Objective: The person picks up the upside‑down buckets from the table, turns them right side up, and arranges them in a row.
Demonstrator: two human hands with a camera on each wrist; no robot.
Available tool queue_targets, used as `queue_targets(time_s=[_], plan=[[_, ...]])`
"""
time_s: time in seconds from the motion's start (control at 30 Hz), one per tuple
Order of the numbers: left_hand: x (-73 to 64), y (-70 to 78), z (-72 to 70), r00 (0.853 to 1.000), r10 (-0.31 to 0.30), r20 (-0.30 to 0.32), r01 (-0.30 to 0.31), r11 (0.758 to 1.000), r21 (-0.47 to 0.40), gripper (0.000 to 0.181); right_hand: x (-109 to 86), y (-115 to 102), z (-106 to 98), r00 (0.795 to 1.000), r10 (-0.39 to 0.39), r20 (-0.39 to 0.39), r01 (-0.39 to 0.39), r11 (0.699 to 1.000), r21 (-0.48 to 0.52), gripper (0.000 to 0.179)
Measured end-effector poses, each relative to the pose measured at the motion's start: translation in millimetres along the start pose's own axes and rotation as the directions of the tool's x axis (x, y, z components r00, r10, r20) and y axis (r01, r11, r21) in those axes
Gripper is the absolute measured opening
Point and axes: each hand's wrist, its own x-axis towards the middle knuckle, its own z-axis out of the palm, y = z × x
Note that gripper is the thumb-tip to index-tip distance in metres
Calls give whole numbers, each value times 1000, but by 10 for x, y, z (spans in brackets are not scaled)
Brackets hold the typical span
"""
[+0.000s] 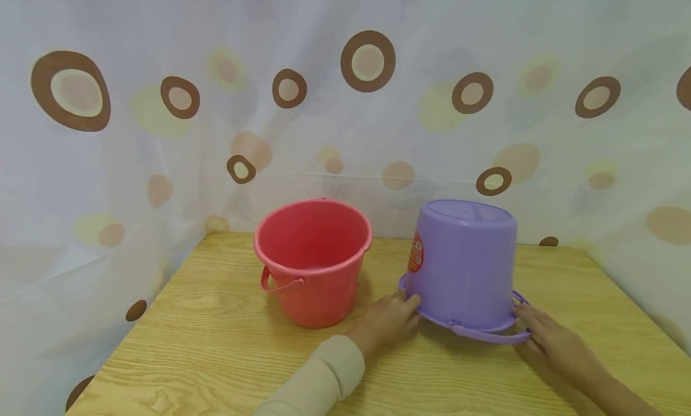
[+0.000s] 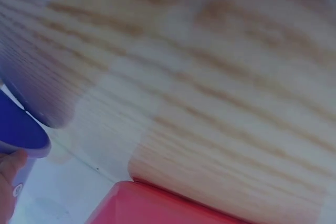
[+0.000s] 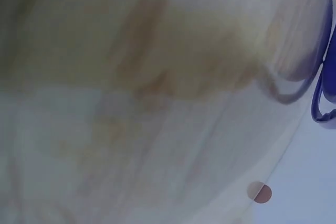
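Note:
A purple bucket is bottom up at the right of the table, leaning a little, its rim low over the wood. My left hand grips the rim on the left side, with the thumb against the outside wall. On the opposite side, my right hand holds the rim together with the end of the hanging handle. The left wrist view has the bucket's dark purple inside at its left edge, beside a thumb. In the right wrist view, only a strip of purple bucket shows.
Left of the purple bucket stands an upright red bucket, its handle hanging at the front. Both are on a wood-grain table. Behind and at the sides hangs a pale curtain with brown rings and spots.

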Motion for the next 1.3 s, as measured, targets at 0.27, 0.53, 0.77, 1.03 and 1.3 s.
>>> queue_targets(time_s=[0.27,0.53,0.77,1.03,1.3], plan=[[1,76,11,987,40,-159,-24,995,97,18,93,-7,-36,988,127,-92,-125,992,33,58],[19,106,3,975,34,-220,-3,990,138,19,112,-16,-63,982,137,-133,-126,988,89,52],[63,110,14,976,-94,-197,124,981,147,19,137,-13,-84,976,147,-160,-131,986,106,55],[117,98,20,962,-244,-125,247,969,10,20,205,-22,-115,970,174,-168,-161,983,87,61],[166,140,-7,946,-252,-204,237,967,-93,13,229,-21,-135,958,225,-178,-200,969,144,61]])
